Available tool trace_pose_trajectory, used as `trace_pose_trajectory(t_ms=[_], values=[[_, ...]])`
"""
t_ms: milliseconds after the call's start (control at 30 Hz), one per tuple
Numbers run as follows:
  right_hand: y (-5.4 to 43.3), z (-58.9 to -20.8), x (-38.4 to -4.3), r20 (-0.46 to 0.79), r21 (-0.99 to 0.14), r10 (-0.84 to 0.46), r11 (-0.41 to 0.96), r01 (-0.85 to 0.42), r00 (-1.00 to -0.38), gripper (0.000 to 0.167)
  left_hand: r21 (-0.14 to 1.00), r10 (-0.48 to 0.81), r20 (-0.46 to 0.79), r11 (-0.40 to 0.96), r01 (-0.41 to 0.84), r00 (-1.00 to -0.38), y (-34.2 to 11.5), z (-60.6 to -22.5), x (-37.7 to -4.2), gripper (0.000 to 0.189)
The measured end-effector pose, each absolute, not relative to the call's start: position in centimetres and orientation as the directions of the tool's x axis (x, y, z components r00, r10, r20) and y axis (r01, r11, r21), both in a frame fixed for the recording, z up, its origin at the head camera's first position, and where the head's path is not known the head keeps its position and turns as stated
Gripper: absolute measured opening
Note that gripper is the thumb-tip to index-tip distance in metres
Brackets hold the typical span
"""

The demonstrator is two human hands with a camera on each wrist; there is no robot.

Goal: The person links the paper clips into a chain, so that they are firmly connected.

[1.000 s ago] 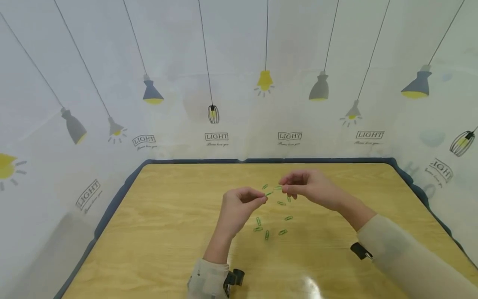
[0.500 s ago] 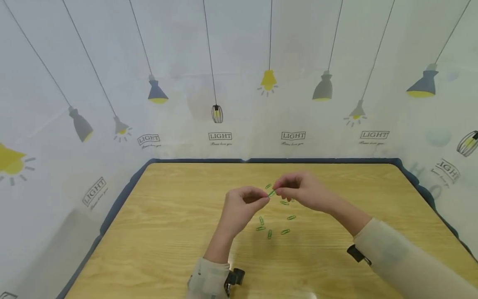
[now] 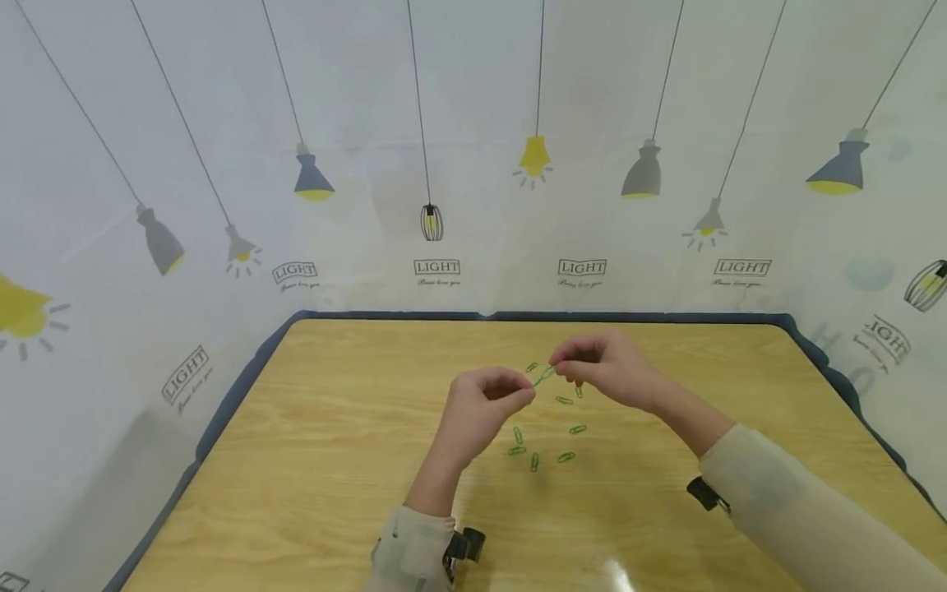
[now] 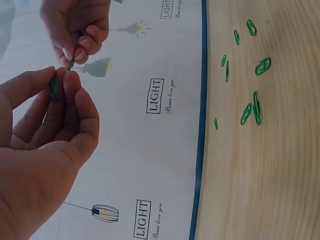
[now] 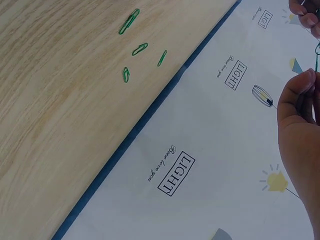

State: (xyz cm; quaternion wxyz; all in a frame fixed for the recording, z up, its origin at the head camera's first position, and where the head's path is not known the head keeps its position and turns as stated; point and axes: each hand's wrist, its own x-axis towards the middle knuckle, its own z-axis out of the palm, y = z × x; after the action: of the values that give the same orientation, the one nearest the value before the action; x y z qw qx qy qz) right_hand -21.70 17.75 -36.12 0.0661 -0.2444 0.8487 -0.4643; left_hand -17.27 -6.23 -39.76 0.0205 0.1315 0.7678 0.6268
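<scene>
Above the wooden table, my left hand (image 3: 477, 415) pinches a green paper clip (image 3: 538, 381) between thumb and forefinger. My right hand (image 3: 617, 370), further back and to the right, pinches another green paper clip (image 3: 548, 372). Between the fingertips the two clips meet end to end in a slanted line; whether they are hooked together is too small to tell. The left wrist view shows one clip (image 4: 53, 86) partly hidden by my left fingers. Toward the right edge of the right wrist view, a clip (image 5: 317, 55) rises from my right fingertips.
Several loose green paper clips lie scattered on the table (image 3: 333, 460) below the hands, including one clip (image 3: 535, 462) nearest me and one clip (image 3: 532, 367) at the back. A dark blue edge (image 3: 629, 316) borders the table, with a printed lamp-pattern wall covering (image 3: 488, 222) behind it.
My right hand first came in toward the left hand, bringing the clips together, then drew back slightly up and right. The left hand has barely moved; the loose clips lie as before.
</scene>
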Motion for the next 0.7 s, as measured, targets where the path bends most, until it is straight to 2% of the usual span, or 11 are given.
trace_pose_trajectory(t_ms=[200,400,467,700], values=[[17.9,-36.5,-21.9,0.104,-0.832,-0.477,0.44,-0.339,-0.873,0.014,0.965,0.249,0.148,0.174,0.194,-0.957,-6.4,-40.4,-17.5,0.01],[17.2,-36.5,-21.4,0.138,-0.825,-0.475,0.43,-0.366,-0.869,0.015,0.969,0.35,0.119,0.162,0.185,-0.929,-6.3,-41.1,-17.7,0.032],[16.9,-36.5,-21.2,0.151,-0.824,-0.475,0.423,-0.376,-0.867,0.014,0.966,0.375,0.117,0.172,0.193,-0.92,-6.2,-41.2,-17.7,0.034],[15.8,-37.4,-20.7,0.309,-0.79,-0.426,0.383,-0.479,-0.85,0.009,0.974,0.367,0.113,0.141,0.175,-0.924,-6.0,-41.3,-17.8,0.028]])
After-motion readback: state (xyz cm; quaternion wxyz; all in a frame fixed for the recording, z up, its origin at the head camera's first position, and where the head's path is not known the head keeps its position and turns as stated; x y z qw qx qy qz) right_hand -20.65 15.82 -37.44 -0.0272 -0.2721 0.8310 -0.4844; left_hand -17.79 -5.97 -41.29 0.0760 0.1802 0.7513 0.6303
